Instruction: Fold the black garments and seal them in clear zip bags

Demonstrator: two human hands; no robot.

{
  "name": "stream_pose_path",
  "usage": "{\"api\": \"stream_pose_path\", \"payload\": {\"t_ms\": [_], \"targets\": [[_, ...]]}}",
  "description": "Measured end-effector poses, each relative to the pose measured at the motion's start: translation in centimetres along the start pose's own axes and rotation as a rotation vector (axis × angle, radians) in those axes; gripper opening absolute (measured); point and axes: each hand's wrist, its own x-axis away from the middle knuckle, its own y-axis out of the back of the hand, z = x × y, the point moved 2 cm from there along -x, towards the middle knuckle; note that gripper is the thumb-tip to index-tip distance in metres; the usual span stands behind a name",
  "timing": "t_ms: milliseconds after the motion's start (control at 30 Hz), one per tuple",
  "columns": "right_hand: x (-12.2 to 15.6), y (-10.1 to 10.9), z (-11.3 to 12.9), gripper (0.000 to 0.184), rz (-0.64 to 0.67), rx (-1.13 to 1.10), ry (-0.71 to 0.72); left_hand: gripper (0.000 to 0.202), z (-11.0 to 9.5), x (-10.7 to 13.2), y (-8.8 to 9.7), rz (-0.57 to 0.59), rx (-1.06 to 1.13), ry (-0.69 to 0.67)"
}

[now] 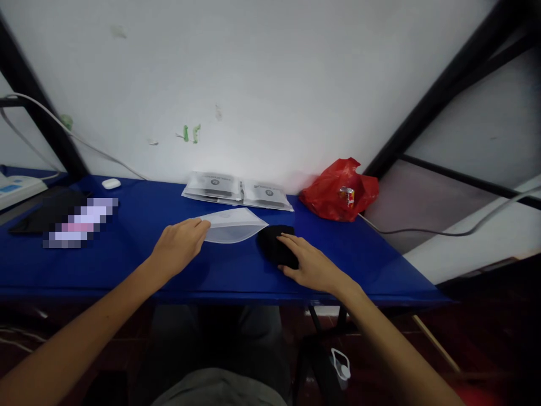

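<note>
A flat, frosted plastic pouch (231, 227) lies on the blue table, its wide mouth turned toward me. My left hand (182, 241) pinches the pouch's left edge between thumb and fingers. Just right of the pouch sits a folded black cloth item (270, 243); its exact kind I cannot make out. My right hand (311, 260) has its fingers over the right side of this bundle, thumb at the near side, gripping it against the table. The pouch's right corner comes close to the black bundle.
Several filled white pouches (215, 186) lie by the wall. A red plastic bag (327, 197) stands at the back right, a cable running behind it. At left are a white earbud case (111, 183), a blurred-out phone-like thing (80, 223) and a black flat item (38, 217).
</note>
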Motion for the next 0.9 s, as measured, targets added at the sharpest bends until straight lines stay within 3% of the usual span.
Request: {"api": "stream_pose_path", "payload": {"t_ms": [300,433,567,700,900], "targets": [[-1.0,-0.5,0.8,0.070,-0.028,0.265,0.013,0.026,-0.2,-0.1,0.4,0.036,0.011,0.027],[-1.6,-0.3,0.6,0.066,-0.061,0.319,0.115,0.023,-0.5,-0.3,0.7,0.051,-0.022,0.046],[-2.2,-0.3,-0.3,0.070,-0.057,0.255,0.231,0.025,-0.9,-0.5,1.3,0.065,-0.029,0.073],[-2.6,-1.0,-1.4,0.078,0.029,0.114,0.220,0.023,-1.0,-0.7,1.4,0.081,-0.027,0.079],[-3.3,-2.0,-1.4,0.081,-0.065,0.083,0.175,0.022,-1.2,-0.9,1.3,0.108,-0.008,0.082]]}}
